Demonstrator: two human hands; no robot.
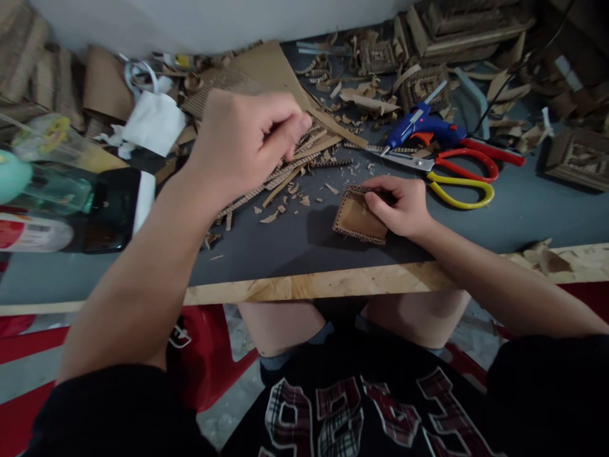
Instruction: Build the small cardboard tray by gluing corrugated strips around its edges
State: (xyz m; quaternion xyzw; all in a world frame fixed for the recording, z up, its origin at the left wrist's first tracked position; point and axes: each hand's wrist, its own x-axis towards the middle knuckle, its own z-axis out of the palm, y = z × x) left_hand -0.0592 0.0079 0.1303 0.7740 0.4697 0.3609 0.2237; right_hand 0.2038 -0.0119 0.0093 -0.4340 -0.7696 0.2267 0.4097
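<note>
Grey surface with a wooden front edge carries everything. Blue glue gun point(421, 125) lies past the right hand, red-and-yellow-handled scissors point(431, 164) just this side of it. Left hand point(252, 139) raised over cardboard strips point(280, 174), grip narrow, fingers curled; can't tell if it pinches anything. Right hand point(402, 204) grip holds small cardboard tray point(354, 219), thumb inside, near the front edge. Scraps point(270, 217) scattered left of it.

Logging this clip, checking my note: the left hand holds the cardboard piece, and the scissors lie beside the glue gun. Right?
Not quite: the head view shows the right hand holding the cardboard piece; the scissors do lie beside the glue gun.
</note>
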